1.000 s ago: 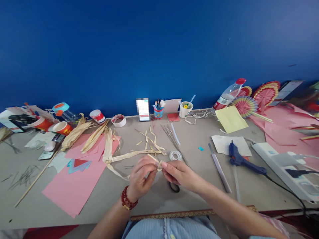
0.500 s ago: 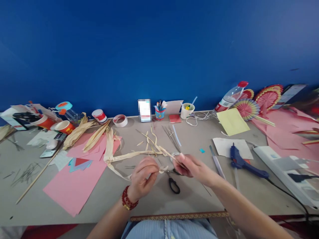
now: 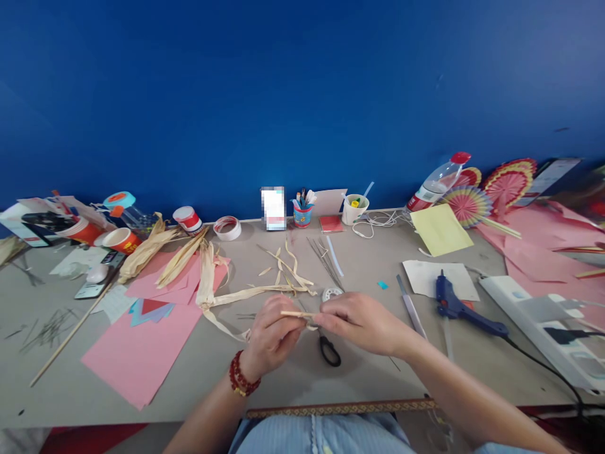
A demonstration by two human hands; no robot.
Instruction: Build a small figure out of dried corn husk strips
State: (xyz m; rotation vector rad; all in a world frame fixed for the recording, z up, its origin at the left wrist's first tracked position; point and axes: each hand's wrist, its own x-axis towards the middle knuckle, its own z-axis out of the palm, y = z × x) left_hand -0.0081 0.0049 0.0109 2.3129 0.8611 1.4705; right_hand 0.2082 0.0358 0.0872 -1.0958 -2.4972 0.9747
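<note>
My right hand (image 3: 357, 323) is closed around a thin tan stick (image 3: 297, 314), which lies level across the front of my left fingers. My left hand (image 3: 274, 331) is closed, pinching a small pale strip of corn husk (image 3: 311, 327) just under the stick. The two hands almost meet, and the fingers partly hide both pieces. Below them lie black-handled scissors (image 3: 329, 352), their blades mostly covered. Beyond my hands, long dried corn husk strips (image 3: 255, 292) are spread on the table.
Pink paper sheets (image 3: 142, 356) and dried husks (image 3: 146, 255) lie left. A blue glue gun (image 3: 460, 309) and a white power strip (image 3: 534, 331) are on the right. Tape (image 3: 227, 229), a phone (image 3: 273, 208) and pen cups (image 3: 303, 214) stand along the blue wall (image 3: 302, 94).
My right hand has moved left to my left hand. The stick has swung from slanting up and away to lying level across my left fingers.
</note>
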